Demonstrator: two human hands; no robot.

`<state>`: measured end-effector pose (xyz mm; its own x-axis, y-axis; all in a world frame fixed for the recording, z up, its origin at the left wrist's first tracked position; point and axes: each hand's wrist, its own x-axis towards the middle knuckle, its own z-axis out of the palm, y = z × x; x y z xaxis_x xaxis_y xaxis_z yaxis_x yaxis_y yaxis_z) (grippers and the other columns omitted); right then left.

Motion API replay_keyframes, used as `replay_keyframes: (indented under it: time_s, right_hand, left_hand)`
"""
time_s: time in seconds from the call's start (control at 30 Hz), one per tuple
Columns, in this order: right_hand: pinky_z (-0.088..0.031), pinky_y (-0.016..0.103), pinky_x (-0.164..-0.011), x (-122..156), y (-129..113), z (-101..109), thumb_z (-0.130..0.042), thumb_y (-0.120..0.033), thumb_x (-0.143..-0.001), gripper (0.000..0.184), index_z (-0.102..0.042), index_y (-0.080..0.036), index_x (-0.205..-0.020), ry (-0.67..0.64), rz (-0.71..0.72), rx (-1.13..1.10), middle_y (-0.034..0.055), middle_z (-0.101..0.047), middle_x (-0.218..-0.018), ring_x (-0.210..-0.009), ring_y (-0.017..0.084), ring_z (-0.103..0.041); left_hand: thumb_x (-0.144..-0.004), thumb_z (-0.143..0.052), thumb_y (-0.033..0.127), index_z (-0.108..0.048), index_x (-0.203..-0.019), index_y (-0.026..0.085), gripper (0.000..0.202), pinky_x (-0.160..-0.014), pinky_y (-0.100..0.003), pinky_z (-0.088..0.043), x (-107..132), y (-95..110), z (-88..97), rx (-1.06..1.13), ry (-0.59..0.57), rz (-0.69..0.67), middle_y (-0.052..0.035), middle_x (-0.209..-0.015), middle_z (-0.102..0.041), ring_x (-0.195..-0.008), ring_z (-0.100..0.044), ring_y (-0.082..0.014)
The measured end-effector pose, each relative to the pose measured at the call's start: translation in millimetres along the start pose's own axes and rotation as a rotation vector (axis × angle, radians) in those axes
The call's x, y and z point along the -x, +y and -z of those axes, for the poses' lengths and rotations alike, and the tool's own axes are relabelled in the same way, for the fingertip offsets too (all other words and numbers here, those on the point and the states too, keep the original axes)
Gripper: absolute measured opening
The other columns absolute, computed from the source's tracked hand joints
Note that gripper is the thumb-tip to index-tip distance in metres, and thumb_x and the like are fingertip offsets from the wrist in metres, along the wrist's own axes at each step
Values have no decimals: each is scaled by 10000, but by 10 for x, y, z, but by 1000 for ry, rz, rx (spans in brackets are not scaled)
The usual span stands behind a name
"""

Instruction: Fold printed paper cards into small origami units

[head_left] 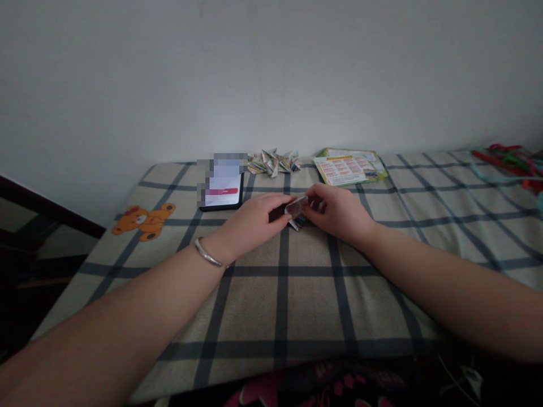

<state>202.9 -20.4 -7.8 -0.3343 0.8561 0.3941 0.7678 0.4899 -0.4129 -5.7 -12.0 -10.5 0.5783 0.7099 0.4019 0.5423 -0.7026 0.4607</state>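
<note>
Between my two hands, just above the checked cloth, is a small piece of folded printed paper (297, 209). My left hand (258, 220) pinches its left side between thumb and fingers, and a silver bangle circles that wrist. On the other side, my right hand (335, 210) grips the paper's right edge with thumb and forefinger. Fingertips cover parts of the paper, so its full shape is hidden. Behind the hands, near the wall, lies a pile of folded paper triangles (274, 163). Printed leaflets (348, 169) rest to the right of that pile.
A phone (223, 189) with a lit, partly blurred screen stands left of the paper pile. Farther left is an orange bear figure (144, 221) on the checked cloth (250, 305). Red, green and pale blue strips (509, 164) lie at the far right. A wall (271, 73) borders the back.
</note>
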Motion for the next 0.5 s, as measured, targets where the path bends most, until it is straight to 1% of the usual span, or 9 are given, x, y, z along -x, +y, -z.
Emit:
replay_keyframes:
  time_s: [0.1, 0.2, 0.27, 0.37, 0.43, 0.5]
  right_hand:
    - [-294, 239, -524, 18, -9, 55, -616, -364, -839, 158, -622, -206, -843, -15, 19, 116, 10, -664, -722, -606, 139, -553]
    - [-276, 246, -535, 8, 2, 92, -616, -335, -842, 147, -625, -198, -790, -52, 84, 242, 18, -655, -707, -625, 150, -554]
    - [-284, 251, -548, -4, 23, 107, -618, -304, -840, 131, -628, -190, -776, -62, 137, 279, 27, -654, -717, -643, 156, -560]
    - [-325, 255, -582, -18, 64, 123, -610, -258, -841, 99, -646, -182, -788, -82, 219, 266, 40, -667, -755, -695, 169, -589]
    - [-360, 255, -624, -24, 87, 135, -595, -212, -843, 79, -665, -181, -825, -126, 289, 234, 44, -685, -805, -754, 177, -612]
    - [-383, 254, -664, -28, 100, 143, -582, -175, -844, 99, -679, -183, -863, -161, 348, 210, 47, -701, -861, -799, 178, -625]
  left_hand:
    - [-874, -571, 231, -622, -1205, 192, 337, -979, -349, -491, 7, -11, 0, -20, -4, -15, -42, -1191, -680, -1092, -629, -186]
    - [-877, -565, 219, -632, -1192, 177, 324, -993, -340, -485, 11, -11, 2, -40, -11, -29, -45, -1190, -682, -1102, -626, -181]
    - [-874, -573, 222, -632, -1190, 175, 324, -980, -332, -493, 13, -12, 5, -49, -5, -17, -43, -1179, -687, -1086, -633, -177]
    - [-877, -574, 225, -642, -1174, 185, 307, -965, -324, -503, 15, -32, 15, -50, -16, -33, -35, -1166, -694, -1068, -641, -168]
    - [-884, -572, 228, -663, -1141, 181, 277, -986, -329, -490, 20, -51, 26, -54, -31, -77, -39, -1162, -696, -1079, -636, -169]
    - [-889, -573, 235, -682, -1106, 172, 251, -1018, -348, -468, 29, -62, 35, -73, -37, -114, -52, -1169, -692, -1109, -620, -180]
